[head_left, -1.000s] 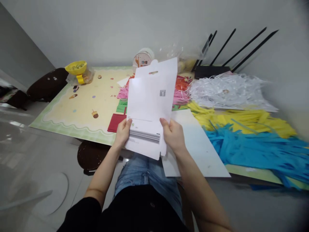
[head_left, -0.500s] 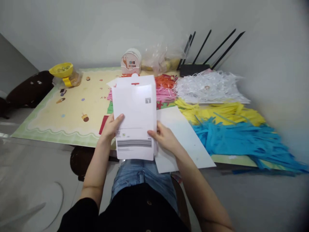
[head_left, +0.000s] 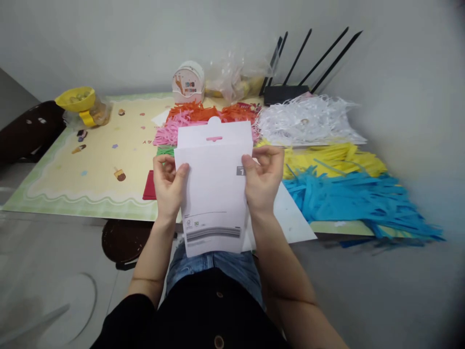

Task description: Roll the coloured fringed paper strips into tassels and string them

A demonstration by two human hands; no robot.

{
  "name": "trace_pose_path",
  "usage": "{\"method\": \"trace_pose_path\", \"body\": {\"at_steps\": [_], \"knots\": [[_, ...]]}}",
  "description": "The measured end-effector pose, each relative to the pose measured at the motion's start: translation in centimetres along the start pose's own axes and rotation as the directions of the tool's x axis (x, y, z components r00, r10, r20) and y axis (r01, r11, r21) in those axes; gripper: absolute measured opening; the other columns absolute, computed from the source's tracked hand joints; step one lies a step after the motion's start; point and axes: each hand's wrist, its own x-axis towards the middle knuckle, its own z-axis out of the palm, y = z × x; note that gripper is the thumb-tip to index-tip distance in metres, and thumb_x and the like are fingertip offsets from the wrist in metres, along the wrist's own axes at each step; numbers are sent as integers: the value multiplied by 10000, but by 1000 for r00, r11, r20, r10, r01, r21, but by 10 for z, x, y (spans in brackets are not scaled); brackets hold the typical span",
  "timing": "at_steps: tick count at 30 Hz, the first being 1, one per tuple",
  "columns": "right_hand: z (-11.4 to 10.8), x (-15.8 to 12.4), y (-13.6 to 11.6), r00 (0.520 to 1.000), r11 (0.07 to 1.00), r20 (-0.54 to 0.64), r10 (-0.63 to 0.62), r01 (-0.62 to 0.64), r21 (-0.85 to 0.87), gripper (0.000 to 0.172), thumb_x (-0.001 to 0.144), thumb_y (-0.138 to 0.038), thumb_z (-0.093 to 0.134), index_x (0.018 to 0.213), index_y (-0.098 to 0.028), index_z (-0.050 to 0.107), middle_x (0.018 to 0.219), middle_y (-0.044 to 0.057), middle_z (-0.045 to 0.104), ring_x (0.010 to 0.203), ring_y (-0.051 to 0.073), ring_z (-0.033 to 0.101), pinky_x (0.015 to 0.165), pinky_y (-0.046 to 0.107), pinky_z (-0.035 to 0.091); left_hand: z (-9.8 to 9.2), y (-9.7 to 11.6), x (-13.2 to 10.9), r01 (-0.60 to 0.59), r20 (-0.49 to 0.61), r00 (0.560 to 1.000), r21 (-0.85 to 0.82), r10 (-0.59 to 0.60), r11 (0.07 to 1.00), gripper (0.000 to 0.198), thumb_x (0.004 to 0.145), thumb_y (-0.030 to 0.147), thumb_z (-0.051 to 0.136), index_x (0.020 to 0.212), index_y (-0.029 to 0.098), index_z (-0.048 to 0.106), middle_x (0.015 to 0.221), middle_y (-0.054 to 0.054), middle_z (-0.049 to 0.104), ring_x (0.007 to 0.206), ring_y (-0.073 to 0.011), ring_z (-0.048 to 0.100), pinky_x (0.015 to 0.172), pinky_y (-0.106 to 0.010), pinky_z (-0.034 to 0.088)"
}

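Observation:
I hold a flat white cardboard package (head_left: 214, 194) upright over my lap, its hang-tab slot at the top and a barcode near the bottom. My left hand (head_left: 167, 186) grips its left edge with the thumb on the front. My right hand (head_left: 262, 179) is closed on its right edge, fingers curled over a small grey label. A white sheet (head_left: 294, 218) lies on the table behind the package.
On the low table (head_left: 90, 160) lie heaps of shredded paper: blue (head_left: 348, 198), yellow (head_left: 334, 160), white (head_left: 308, 126), pink and orange (head_left: 196, 118). A red card (head_left: 149, 186), a yellow bowl (head_left: 75, 99), a round tin (head_left: 188, 82), a router (head_left: 286, 92) and a dark stool (head_left: 123, 240) are around.
Both hands slid up from the package's lower corners to its middle edges. The package was folded flatter and narrower and brought closer to me.

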Motion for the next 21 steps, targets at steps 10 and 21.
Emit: {"method": "trace_pose_path", "body": {"at_steps": [10, 21], "knots": [[1, -2, 2, 988, 992, -128, 87, -74, 105, 337, 787, -480, 747, 855, -233, 530, 763, -23, 577, 716, 127, 587, 748, 303, 526, -2, -4, 2, 94, -189, 977, -44, -101, 995, 446, 617, 440, 960, 785, 197, 625, 708, 41, 605, 662, -83, 588, 655, -201, 495], [-3, -10, -9, 993, 989, -72, 90, -80, 127, 327, 781, -422, 744, 1009, -271, 565, 782, -8, 569, 705, 163, 581, 730, 341, 526, -15, -1, 5, 174, -106, 976, -162, -192, 971, 461, 549, 392, 1003, 746, 200, 634, 629, 57, 613, 556, -64, 579, 553, -191, 505]]}}
